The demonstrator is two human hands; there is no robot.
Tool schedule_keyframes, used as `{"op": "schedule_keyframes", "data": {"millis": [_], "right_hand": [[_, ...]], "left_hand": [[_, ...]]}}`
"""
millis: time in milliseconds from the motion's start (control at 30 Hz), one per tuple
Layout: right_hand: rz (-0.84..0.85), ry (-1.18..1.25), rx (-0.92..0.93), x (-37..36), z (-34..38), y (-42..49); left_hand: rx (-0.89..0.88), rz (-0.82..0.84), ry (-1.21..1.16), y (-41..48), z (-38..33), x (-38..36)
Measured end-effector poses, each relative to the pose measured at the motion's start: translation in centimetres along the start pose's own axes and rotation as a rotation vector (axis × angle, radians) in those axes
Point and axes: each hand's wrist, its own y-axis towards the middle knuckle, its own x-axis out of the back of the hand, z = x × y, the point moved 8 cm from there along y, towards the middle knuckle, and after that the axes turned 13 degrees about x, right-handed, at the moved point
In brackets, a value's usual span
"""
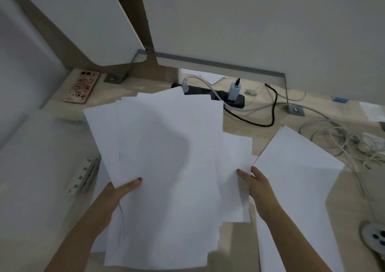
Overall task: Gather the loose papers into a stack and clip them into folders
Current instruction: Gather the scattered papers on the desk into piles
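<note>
A fanned, uneven bundle of white sheets is lifted above the desk in the middle of the view. My left hand grips its left edge, thumb on top and fingers hidden underneath. My right hand holds another white sheet at its left edge on the right side, thumb and a fingertip showing beside a smaller sheet of the bundle. A further sheet lies at the back, behind the power strip. I see no folder that I can tell as such.
A black power strip with plugs and cables lies behind the papers. A phone in a patterned case rests at the back left. A tangle of white cables fills the right side. A white perforated metal piece sits at left.
</note>
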Motion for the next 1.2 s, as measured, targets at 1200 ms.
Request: {"op": "schedule_keyframes", "data": {"millis": [1200], "right_hand": [[-0.240, 0.171, -0.299, -5.8, -9.7, -10.7]], "left_hand": [[0.317, -0.028, 0.048, 2.9, 9.2, -2.0]]}}
